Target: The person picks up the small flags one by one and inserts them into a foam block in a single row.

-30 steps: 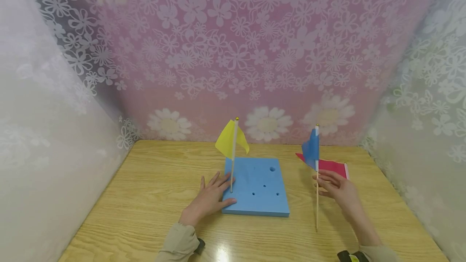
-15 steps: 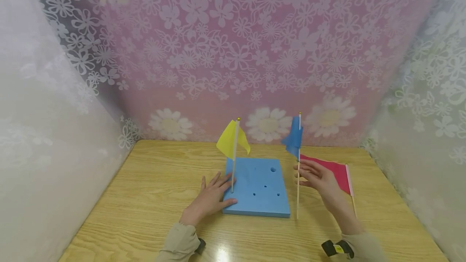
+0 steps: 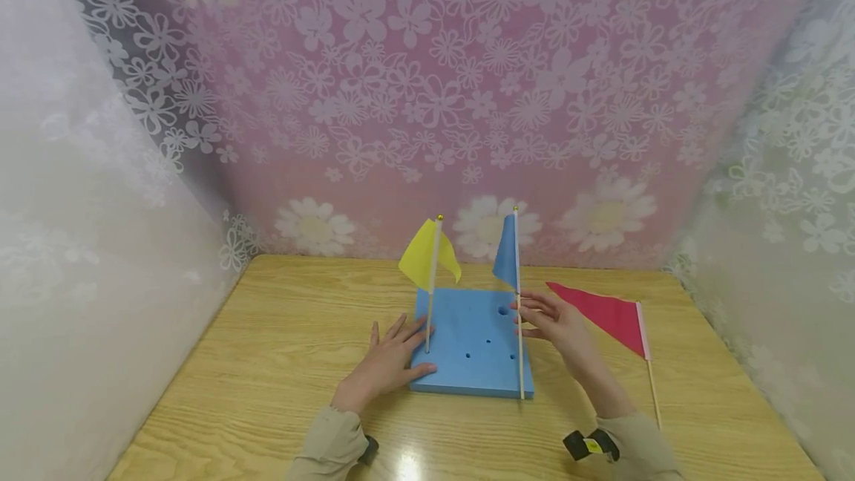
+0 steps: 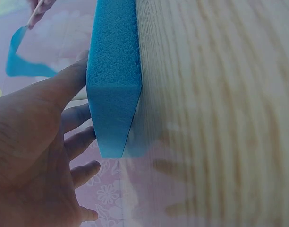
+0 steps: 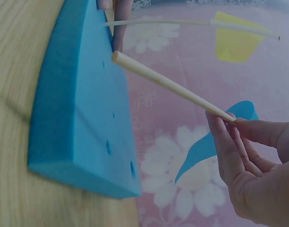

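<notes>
A blue foam board (image 3: 490,379) with several small holes lies on the table. A yellow flag (image 3: 420,257) stands upright in a hole at its left side. My left hand (image 3: 381,366) rests on the board's left edge with outstretched fingers, beside that flag's stick. My right hand (image 3: 564,332) pinches the wooden stick of a blue flag (image 3: 508,254) just below the cloth. The stick's lower end (image 5: 117,57) hangs free over the board's right part, apart from its surface in the right wrist view.
On the wood-grain table (image 3: 267,340), a red flag (image 3: 617,320) lies flat to the right of my right hand. Flower-patterned cloth (image 3: 434,95) surrounds the table at the back and sides.
My right hand has carried the blue flag leftward from above the red flag to over the board's right side, uncovering the red flag. The left hand stays in place.
</notes>
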`<act>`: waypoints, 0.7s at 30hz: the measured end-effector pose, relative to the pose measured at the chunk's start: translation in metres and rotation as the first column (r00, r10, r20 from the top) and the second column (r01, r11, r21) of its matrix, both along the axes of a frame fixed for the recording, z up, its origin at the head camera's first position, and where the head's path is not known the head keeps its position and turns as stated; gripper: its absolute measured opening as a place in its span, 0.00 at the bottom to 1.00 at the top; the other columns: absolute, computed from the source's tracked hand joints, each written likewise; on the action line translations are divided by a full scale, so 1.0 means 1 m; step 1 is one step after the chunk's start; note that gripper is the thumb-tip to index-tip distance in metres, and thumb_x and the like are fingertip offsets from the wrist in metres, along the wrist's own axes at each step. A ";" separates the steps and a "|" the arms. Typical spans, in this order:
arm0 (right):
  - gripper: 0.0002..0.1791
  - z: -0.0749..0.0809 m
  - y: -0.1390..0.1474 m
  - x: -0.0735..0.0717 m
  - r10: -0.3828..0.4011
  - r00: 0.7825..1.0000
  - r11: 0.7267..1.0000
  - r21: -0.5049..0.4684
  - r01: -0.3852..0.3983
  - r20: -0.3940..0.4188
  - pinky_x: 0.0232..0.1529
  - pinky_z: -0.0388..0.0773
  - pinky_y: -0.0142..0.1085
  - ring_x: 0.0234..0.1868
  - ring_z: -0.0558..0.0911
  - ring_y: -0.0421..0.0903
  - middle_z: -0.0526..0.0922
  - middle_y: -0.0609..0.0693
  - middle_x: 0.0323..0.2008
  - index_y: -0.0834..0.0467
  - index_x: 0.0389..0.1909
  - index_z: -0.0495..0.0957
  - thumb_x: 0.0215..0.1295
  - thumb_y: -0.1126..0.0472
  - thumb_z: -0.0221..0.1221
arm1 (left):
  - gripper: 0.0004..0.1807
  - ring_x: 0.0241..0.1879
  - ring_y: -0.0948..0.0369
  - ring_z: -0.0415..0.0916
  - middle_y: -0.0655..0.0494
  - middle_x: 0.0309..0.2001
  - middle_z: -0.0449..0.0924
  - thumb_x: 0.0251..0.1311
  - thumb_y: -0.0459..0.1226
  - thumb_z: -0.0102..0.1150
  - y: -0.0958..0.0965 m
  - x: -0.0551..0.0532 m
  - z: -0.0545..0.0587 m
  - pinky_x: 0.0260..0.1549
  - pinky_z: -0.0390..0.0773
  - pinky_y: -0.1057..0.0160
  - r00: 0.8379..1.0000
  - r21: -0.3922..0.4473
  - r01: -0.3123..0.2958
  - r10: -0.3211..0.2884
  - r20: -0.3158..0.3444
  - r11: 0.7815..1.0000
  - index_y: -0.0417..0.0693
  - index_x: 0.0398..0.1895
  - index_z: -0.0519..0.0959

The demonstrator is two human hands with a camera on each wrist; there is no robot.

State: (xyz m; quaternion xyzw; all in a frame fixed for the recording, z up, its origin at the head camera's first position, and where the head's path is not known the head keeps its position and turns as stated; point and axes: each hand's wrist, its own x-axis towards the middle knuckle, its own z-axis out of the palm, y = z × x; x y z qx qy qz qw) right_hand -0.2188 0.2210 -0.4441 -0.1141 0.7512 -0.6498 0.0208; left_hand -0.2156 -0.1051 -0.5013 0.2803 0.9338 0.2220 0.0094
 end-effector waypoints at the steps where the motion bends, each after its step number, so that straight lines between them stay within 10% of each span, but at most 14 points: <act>1: 0.29 0.001 -0.003 -0.001 -0.006 1.000 1.000 -0.003 0.006 -0.002 0.47 0.86 0.41 0.45 0.87 0.43 0.84 0.54 0.51 0.72 0.69 0.65 0.75 0.60 0.59 | 0.37 0.79 0.39 0.45 0.50 0.79 0.55 0.69 0.55 0.59 0.000 0.000 0.000 0.66 0.40 0.20 1.000 -0.002 0.000 0.000 -0.002 1.000 0.53 0.77 0.65; 7: 0.27 0.009 -0.023 -0.012 -0.051 0.998 0.998 -0.026 0.050 -0.025 0.49 0.86 0.41 0.44 0.87 0.40 0.81 0.65 0.56 0.68 0.68 0.68 0.74 0.60 0.60 | 0.37 0.79 0.40 0.45 0.50 0.79 0.55 0.69 0.55 0.58 0.000 0.001 0.003 0.66 0.39 0.21 1.000 -0.004 -0.004 0.004 0.010 1.000 0.53 0.77 0.65; 13: 0.24 0.012 -0.043 -0.020 -0.101 0.992 0.990 -0.104 0.093 -0.072 0.45 0.86 0.40 0.42 0.87 0.39 0.86 0.49 0.49 0.69 0.65 0.71 0.74 0.63 0.60 | 0.38 0.79 0.41 0.44 0.51 0.79 0.55 0.69 0.56 0.58 0.000 0.000 0.000 0.67 0.39 0.21 1.000 -0.006 -0.009 0.009 0.010 1.000 0.54 0.78 0.65; 21: 0.21 0.007 -0.062 -0.027 -0.148 0.977 0.981 -0.147 0.125 -0.153 0.43 0.87 0.37 0.43 0.88 0.42 0.80 0.70 0.55 0.69 0.62 0.72 0.72 0.66 0.61 | 0.38 0.79 0.40 0.44 0.50 0.79 0.55 0.69 0.56 0.58 -0.002 -0.001 -0.001 0.67 0.39 0.21 1.000 -0.006 -0.005 0.005 0.011 1.000 0.54 0.78 0.64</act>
